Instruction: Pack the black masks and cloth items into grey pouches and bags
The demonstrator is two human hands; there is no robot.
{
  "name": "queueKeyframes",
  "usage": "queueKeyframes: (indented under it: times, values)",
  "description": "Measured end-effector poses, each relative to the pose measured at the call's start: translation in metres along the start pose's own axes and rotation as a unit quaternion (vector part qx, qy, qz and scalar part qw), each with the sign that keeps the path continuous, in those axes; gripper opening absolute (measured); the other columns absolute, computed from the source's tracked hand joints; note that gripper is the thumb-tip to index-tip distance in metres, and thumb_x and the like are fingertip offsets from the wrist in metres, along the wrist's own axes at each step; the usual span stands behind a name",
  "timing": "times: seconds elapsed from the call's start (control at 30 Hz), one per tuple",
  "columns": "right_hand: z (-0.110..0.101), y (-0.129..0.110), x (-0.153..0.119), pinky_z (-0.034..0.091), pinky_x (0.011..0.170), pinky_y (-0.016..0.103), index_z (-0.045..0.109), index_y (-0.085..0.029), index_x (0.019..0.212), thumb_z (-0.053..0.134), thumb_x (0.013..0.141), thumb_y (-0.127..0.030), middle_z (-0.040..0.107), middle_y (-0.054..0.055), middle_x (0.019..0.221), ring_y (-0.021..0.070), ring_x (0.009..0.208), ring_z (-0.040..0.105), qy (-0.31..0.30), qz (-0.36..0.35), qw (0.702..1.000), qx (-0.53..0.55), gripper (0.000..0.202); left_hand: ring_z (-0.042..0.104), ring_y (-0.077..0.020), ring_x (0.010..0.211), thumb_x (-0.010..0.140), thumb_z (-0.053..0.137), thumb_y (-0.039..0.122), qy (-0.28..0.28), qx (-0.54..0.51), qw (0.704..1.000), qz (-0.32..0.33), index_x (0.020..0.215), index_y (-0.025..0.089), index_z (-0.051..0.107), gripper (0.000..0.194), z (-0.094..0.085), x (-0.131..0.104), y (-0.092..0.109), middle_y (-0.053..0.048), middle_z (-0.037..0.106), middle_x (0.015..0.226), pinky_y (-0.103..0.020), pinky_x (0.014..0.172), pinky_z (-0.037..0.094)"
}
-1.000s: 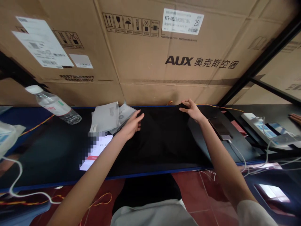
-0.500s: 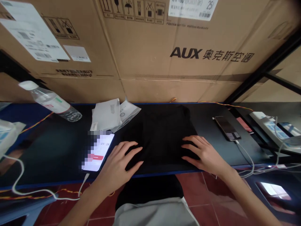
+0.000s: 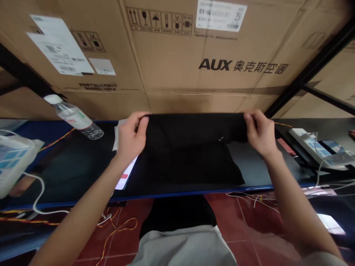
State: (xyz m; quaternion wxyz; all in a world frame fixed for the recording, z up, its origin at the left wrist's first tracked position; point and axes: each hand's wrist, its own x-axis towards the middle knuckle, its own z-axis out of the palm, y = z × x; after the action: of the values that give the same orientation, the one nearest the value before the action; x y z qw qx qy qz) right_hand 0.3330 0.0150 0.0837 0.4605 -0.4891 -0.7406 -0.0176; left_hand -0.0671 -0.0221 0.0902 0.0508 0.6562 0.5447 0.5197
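place: a workroom or storeroom; which of the two cannot be told. evidence listed as follows. large cardboard carton, printed "aux" with handling symbols, stood upright behind the counter; paper shipping label stuck to its left part. black metal frame, set aslant at right. counter surfaced in black, edged in blue. white power strip, placed at far right, crossed by cables. floor laid in red tiles.
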Motion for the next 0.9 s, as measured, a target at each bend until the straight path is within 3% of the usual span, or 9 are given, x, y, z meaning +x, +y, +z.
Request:
queueKeyframes:
  times: [0.1, 0.23, 0.33, 0.43, 0.53, 0.6, 0.67, 0.8, 0.9]
  values:
    - [-0.03, -0.012, 0.056, 0.051, 0.073, 0.036, 0.073, -0.02, 0.097, 0.053, 0.102, -0.059, 0.07, 0.005, 0.084, 0.02, 0.079, 0.064, -0.058, -0.005, 0.998, 0.04, 0.044, 0.071, -0.0227, 0.088, 0.092, 0.067, 0.045, -0.012, -0.087, 0.995, -0.043, 0.102, 0.025, 0.076, 0.024, -0.019, 0.051, 0.019, -0.003, 0.077, 0.093, -0.037, 0.079, 0.057]
    - [-0.061, -0.015, 0.106, 0.05, 0.077, 0.035, 0.077, -0.015, 0.096, 0.063, 0.098, -0.055, 0.074, 0.006, 0.09, 0.0158, 0.08, 0.063, -0.155, 0.012, 0.985, 0.075, 0.042, 0.072, -0.0262, 0.076, 0.08, 0.079, 0.053, -0.195, -0.092, 0.959, -0.184, 0.097, 0.027, 0.079, 0.032, -0.052, 0.09, 0.032, -0.007, 0.078, 0.089, -0.038, 0.063, 0.055]
    - [-0.039, 0.007, 0.125, 0.051, 0.08, 0.034, 0.079, -0.012, 0.097, 0.071, 0.094, -0.046, 0.078, 0.006, 0.094, 0.0159, 0.081, 0.065, -0.253, 0.016, 0.964, 0.077, 0.035, 0.072, -0.0236, 0.08, 0.078, 0.08, 0.052, -0.241, -0.049, 0.955, -0.165, 0.091, 0.022, 0.08, 0.033, -0.041, 0.103, 0.016, -0.007, 0.08, 0.09, -0.035, 0.073, 0.054]
    - [0.012, 0.039, 0.126, 0.05, 0.074, 0.028, 0.079, -0.011, 0.09, 0.071, 0.093, -0.041, 0.079, 0.006, 0.088, 0.0142, 0.076, 0.064, -0.317, 0.039, 0.947, 0.037, 0.031, 0.067, -0.0198, 0.077, 0.072, 0.085, 0.039, -0.264, -0.027, 0.954, -0.137, 0.076, 0.02, 0.077, 0.021, -0.001, 0.103, -0.013, -0.004, 0.077, 0.081, -0.03, 0.074, 0.049]
    - [0.05, 0.061, 0.117, 0.047, 0.069, 0.027, 0.078, -0.011, 0.083, 0.067, 0.095, -0.037, 0.078, 0.006, 0.081, 0.0137, 0.071, 0.063, -0.286, 0.032, 0.958, 0.005, 0.031, 0.058, -0.0157, 0.065, 0.072, 0.084, 0.032, -0.28, -0.049, 0.95, -0.129, 0.064, 0.018, 0.071, 0.02, 0.036, 0.097, -0.038, -0.001, 0.07, 0.067, -0.027, 0.067, 0.043]
    - [0.056, 0.064, 0.114, 0.047, 0.073, 0.03, 0.078, -0.012, 0.087, 0.064, 0.098, -0.037, 0.078, 0.009, 0.087, 0.017, 0.076, 0.065, -0.243, 0.025, 0.97, -0.009, 0.031, 0.057, -0.0147, 0.065, 0.078, 0.08, 0.032, -0.253, -0.084, 0.956, -0.119, 0.068, 0.018, 0.072, 0.019, 0.045, 0.096, -0.047, -0.001, 0.069, 0.068, -0.026, 0.066, 0.043]
    - [0.045, 0.058, 0.114, 0.049, 0.079, 0.035, 0.077, -0.013, 0.098, 0.059, 0.101, -0.041, 0.079, 0.011, 0.097, 0.0219, 0.084, 0.067, -0.176, 0.015, 0.984, -0.019, 0.033, 0.059, -0.0144, 0.067, 0.084, 0.074, 0.034, -0.199, -0.108, 0.97, -0.093, 0.078, 0.018, 0.074, 0.017, 0.042, 0.098, -0.047, -0.001, 0.07, 0.073, -0.026, 0.067, 0.045]
    - [-0.002, 0.024, 0.101, 0.052, 0.083, 0.037, 0.076, -0.016, 0.109, 0.057, 0.103, -0.047, 0.079, 0.012, 0.104, 0.0253, 0.093, 0.071, -0.011, -0.058, 0.998, -0.018, 0.037, 0.061, -0.0129, 0.062, 0.092, 0.068, 0.041, -0.101, -0.1, 0.989, -0.037, 0.103, 0.021, 0.076, 0.025, 0.016, 0.093, -0.028, 0.0, 0.071, 0.08, -0.025, 0.062, 0.05]
    - [-0.031, 0.002, 0.056, 0.053, 0.079, 0.034, 0.076, -0.017, 0.108, 0.062, 0.102, -0.039, 0.079, 0.01, 0.1, 0.0228, 0.089, 0.073, 0.002, -0.137, 0.99, -0.018, 0.027, 0.069, -0.0161, 0.076, 0.093, 0.067, 0.039, -0.045, -0.075, 0.996, 0.01, 0.109, 0.022, 0.077, 0.025, -0.005, 0.054, -0.011, -0.003, 0.077, 0.099, -0.027, 0.066, 0.057]
